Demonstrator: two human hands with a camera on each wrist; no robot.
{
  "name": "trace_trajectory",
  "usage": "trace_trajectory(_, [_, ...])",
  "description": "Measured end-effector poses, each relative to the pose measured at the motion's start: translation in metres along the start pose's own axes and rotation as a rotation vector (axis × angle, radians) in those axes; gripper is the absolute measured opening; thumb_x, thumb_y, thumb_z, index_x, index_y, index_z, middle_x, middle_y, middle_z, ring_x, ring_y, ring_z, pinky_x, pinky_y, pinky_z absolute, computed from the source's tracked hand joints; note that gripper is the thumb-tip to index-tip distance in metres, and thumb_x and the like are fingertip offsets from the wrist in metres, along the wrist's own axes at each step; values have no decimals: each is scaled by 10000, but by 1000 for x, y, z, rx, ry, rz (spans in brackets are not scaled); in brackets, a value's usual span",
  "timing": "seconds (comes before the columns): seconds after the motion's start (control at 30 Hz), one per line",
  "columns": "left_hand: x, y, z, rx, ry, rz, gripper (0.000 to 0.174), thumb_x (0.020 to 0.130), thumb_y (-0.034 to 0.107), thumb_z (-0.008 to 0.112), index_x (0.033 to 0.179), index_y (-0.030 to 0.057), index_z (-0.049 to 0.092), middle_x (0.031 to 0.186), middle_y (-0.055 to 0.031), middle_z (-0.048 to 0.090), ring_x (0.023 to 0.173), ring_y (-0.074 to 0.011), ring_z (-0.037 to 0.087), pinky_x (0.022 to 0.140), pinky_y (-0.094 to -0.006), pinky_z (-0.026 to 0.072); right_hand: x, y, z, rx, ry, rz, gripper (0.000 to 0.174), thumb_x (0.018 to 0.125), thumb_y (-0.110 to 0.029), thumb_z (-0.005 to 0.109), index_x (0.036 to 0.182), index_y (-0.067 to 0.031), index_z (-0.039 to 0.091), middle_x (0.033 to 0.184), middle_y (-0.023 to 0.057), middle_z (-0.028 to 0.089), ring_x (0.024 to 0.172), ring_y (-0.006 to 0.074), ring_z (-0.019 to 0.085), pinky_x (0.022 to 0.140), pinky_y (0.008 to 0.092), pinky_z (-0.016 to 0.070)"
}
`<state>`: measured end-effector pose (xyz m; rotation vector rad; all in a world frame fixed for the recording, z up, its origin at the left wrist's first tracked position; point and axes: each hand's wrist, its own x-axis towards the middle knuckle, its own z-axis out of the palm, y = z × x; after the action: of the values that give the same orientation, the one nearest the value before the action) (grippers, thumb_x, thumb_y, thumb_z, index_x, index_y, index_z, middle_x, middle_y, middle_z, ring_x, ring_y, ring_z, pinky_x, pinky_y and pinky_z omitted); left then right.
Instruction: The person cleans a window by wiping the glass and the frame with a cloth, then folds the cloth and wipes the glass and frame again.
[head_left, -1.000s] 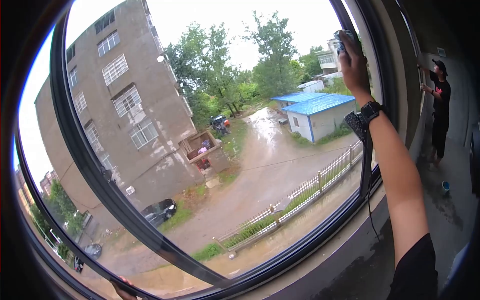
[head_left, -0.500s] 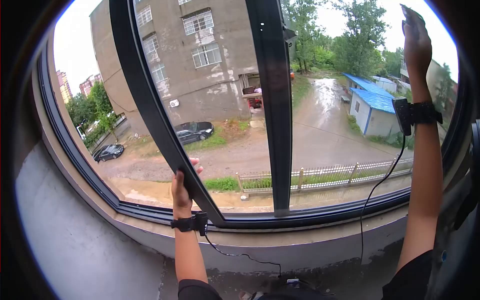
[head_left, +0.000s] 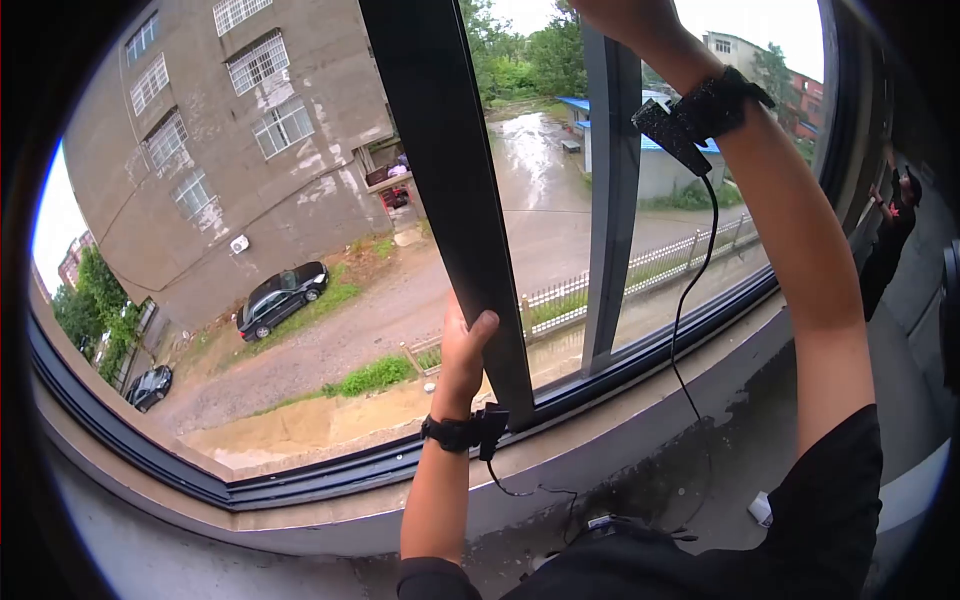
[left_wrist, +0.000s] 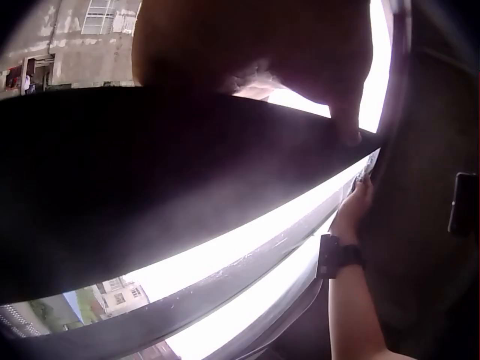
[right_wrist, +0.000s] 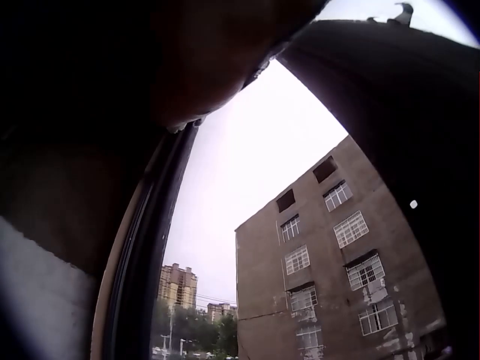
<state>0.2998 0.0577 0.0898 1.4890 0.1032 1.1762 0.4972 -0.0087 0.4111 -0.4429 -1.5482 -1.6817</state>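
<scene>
A dark window frame upright point(head_left: 455, 190) slants through the head view. My left hand point(head_left: 464, 355) grips its lower part, thumb on the near face and the other fingers behind. In the left wrist view this hand point(left_wrist: 255, 45) is a dark shape above the frame point(left_wrist: 150, 180). My right hand point(head_left: 645, 30) is raised at the top edge of the head view, fingers cut off. The left wrist view shows the right hand point(left_wrist: 355, 206) high beside the window, something small and greyish at its fingertips. Pale edges show by the right hand point(right_wrist: 217, 71) in its own wrist view.
The window track point(head_left: 330, 477) and sill point(head_left: 590, 425) run below the frame. A black cable point(head_left: 682, 300) hangs from the right wrist camera. At far right a person in black point(head_left: 892, 235) stands by the wall. Outside are a building point(head_left: 220, 180), parked cars and a fence.
The frame upright with my left hand on it has moved rightward relative to the window opening since half a second ago. My right hand has passed partly out of the head view's top.
</scene>
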Motion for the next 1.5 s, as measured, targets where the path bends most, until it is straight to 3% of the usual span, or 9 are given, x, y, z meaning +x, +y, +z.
trace_trajectory(0.3, [32,4,3,-369,-318,-295,990,770,712,522,1475,104,186,1494,-153,255,1356,-261,298,1059,-433,326,-38,34,-29,47,-39,185,272,849,-53,483,1107,-18,563,1125,178,563,1122,330,506,981,386,390])
trace_trajectory(0.6, [99,7,33,-322,-551,-194,1447,377,798,728,1497,218,20,1523,-234,79,1392,-381,156,1067,-568,189,-74,55,-55,305,-115,305,285,857,-58,500,1128,-23,581,1111,163,599,1060,306,561,928,361,432])
trace_trajectory(0.83, [106,13,28,-208,-580,-273,1467,347,761,769,1494,151,88,1523,-202,143,1403,-375,154,1072,-573,197,-91,78,-57,-357,-203,136,330,880,-87,510,1205,-41,547,1156,152,587,1047,299,563,894,377,452])
trace_trajectory(0.97, [118,4,30,-153,-658,-236,1461,393,793,736,1496,155,22,1535,-178,94,1406,-317,158,1061,-503,249,-103,93,-63,-431,-250,212,371,865,-88,532,1232,-36,532,1170,169,585,1046,309,562,908,387,445])
trace_trajectory(1.17, [115,-28,28,-311,-721,-366,1110,646,623,735,1451,52,228,1439,-93,350,1302,-226,385,1071,-391,333,-142,137,-75,-481,-203,288,122,869,-116,495,829,-34,576,830,171,559,806,334,523,732,443,411])
trace_trajectory(1.2, [113,-28,36,-341,-758,-305,872,736,622,661,1304,-6,456,1271,-104,515,1183,-200,474,1004,-342,365,-143,136,-83,-391,-300,510,147,879,-101,480,952,-25,582,953,185,572,930,330,527,844,435,413])
trace_trajectory(1.27, [116,-22,59,-352,-828,-228,928,746,667,606,1353,-6,407,1373,-131,436,1255,-217,419,1045,-348,322,-182,170,-89,-721,-280,160,280,900,-102,466,1149,2,537,1159,202,539,1105,335,484,992,428,357])
trace_trajectory(1.33, [123,-22,67,-351,-935,-183,973,752,680,581,1398,-6,339,1451,-148,341,1319,-229,348,1080,-351,273,-198,180,-95,-658,-275,298,393,916,-107,456,1285,29,449,1305,201,464,1231,343,402,1083,429,269])
trace_trajectory(1.5, [106,-35,68,-278,-690,-197,867,810,672,537,1336,-3,397,1238,-56,475,1121,-136,430,971,-286,337,-175,155,-103,-329,-256,664,302,894,-63,467,1188,-4,500,1152,162,516,1072,283,484,942,387,395])
